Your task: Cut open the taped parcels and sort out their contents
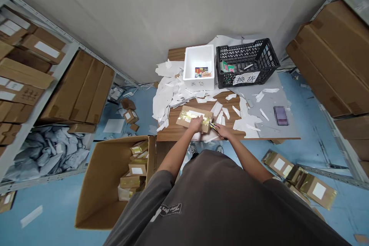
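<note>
A small cardboard box [188, 114] with shiny yellowish tape and a white label lies at the front edge of the wooden table [175, 135]. My left hand [196, 123] is closed over its near side, pressing it against the tabletop. At the box's right end, my right hand [221, 131] grips a utility knife [213, 125], dark with some yellow on it. The knife's tip meets the taped end; how deep it goes cannot be made out. Torn white paper strips [218, 108] lie right beside the box.
Behind stand a white foam bin [198, 83] and a black plastic crate [248, 80], both holding small packs. A blurred purple item [281, 116] lies at right. A large open carton [98, 184] of parcels sits left; more boxes [314, 188] lie on the floor at right. Shelves flank both sides.
</note>
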Tool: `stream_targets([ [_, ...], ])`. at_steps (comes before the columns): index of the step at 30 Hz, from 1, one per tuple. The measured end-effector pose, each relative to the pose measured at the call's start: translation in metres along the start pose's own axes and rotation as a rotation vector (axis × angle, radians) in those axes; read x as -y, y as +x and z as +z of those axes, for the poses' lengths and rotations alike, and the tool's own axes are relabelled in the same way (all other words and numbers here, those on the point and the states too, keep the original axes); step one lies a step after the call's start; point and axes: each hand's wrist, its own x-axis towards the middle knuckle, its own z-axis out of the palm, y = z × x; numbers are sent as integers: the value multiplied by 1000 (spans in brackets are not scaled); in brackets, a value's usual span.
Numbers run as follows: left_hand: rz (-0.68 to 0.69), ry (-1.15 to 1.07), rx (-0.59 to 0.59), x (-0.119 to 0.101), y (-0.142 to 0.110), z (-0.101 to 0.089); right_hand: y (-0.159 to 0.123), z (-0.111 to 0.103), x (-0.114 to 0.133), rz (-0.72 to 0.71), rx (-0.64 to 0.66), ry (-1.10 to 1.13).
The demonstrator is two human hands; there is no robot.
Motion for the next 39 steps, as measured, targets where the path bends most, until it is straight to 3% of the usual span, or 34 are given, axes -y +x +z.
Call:
stream_targets([
  [8, -12, -17, 13, 0, 6, 4, -3, -8, 1, -51, -3, -48],
  [16, 42, -158, -22, 7, 1, 11, -37, 14, -15, 7, 57, 137],
  [20, -26, -325, -123, 19, 4, 5, -47, 21, -24, 59, -57, 274],
  [23, -87, -266, -202, 21, 17, -3, -48, 23, -26, 79, -170, 293],
  [30, -30, -61, -119, 13, 45, -4, -41, 16, -24, 4, -352, 59],
  [35, 83, -93, -191, 29, 39, -1, -34, 2, -11, -27, -263, -197],
  [39, 92, -127, -290, 32, 31, 3, -30, -10, 9, 29, -189, -428],
])
